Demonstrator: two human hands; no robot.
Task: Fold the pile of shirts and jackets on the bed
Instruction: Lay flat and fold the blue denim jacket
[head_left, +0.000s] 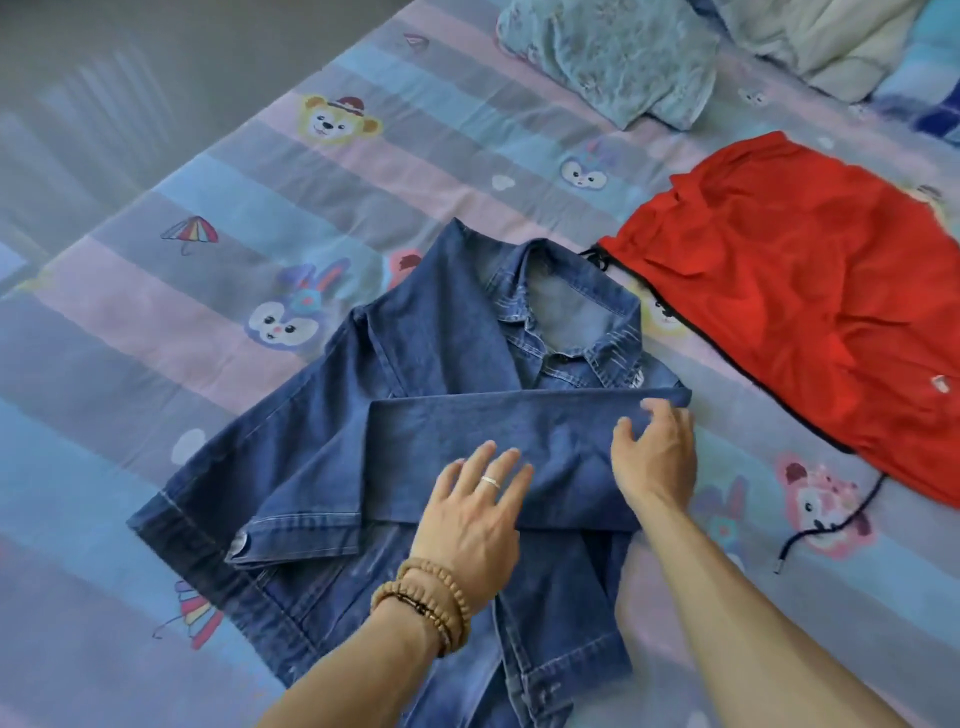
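Bedsheet (156, 322) bears denim jacket (415, 395) under both flat hands' grip.

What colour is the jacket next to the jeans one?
Bright red with dark trim and cord, seen in the head view.

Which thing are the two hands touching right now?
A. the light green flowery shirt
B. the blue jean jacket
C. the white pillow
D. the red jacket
B: the left hand and the right hand both rest with fingers spread on the sleeve folded across the blue jean jacket, while the red jacket lies apart, untouched.
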